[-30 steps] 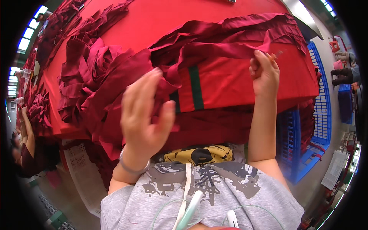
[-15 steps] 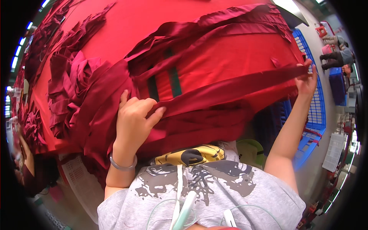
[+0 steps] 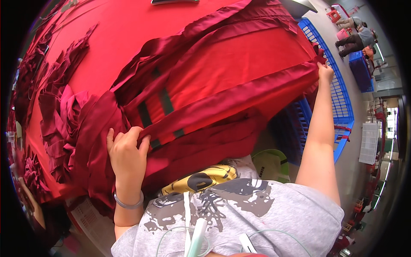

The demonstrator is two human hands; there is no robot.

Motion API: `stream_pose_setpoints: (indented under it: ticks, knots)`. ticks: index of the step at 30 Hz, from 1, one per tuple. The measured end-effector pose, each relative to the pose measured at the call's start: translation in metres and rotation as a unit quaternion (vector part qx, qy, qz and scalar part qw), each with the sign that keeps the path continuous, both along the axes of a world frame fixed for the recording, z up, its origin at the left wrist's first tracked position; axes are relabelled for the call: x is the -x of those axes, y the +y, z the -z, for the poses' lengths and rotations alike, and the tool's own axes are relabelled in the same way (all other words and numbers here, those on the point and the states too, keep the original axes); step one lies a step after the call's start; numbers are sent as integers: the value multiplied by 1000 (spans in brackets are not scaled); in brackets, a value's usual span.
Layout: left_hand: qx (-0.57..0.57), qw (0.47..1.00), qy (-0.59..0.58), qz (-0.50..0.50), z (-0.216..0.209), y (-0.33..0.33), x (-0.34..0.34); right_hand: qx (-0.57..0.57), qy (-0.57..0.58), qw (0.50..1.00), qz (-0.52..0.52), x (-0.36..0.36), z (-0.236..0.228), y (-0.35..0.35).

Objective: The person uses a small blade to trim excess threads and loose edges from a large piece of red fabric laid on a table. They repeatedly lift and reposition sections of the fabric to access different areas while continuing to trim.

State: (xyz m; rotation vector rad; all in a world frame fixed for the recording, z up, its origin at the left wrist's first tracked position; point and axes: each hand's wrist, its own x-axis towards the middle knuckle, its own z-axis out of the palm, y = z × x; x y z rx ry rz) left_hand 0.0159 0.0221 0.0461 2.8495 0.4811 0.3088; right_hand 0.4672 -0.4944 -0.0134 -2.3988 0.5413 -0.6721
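A long dark red fabric strip (image 3: 233, 97) stretches between my two hands over the red-covered table (image 3: 128, 30). At its left end, my left hand (image 3: 127, 150) has thumb and fingers closed on the strip, beside a heap of crumpled dark red satin (image 3: 72, 115). My right hand (image 3: 325, 73) pinches the far end at the table's right edge. Beyond the held strip lies a stack of similar strips (image 3: 231, 21). More dark red cloth (image 3: 201, 145) hangs along the near edge, against my body. Dark green bands (image 3: 166, 102) show on the red surface between the strips.
Blue plastic baskets (image 3: 336, 85) stand beside the table on the right. A green-rimmed round thing (image 3: 274, 165) is below the near edge. Another person's arm (image 3: 32, 201) shows at far left. People (image 3: 357, 40) are in the aisle at upper right. A white crate (image 3: 92, 216) sits low left.
My right hand has gone from spread fingers to a pinch on the strip's end. The strip is now drawn straighter. The whole view has shifted somewhat.
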Motion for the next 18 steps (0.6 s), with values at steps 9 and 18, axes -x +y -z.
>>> stream_pose_setpoints:
  ticks: [9,18]
  knots:
    - [-69,983,-78,150,3,-22,8,-64,-75,990,-103,42,-34,23]
    - [-60,992,34,107,18,-21,22,32,-32,752,-658,297,-63,292]
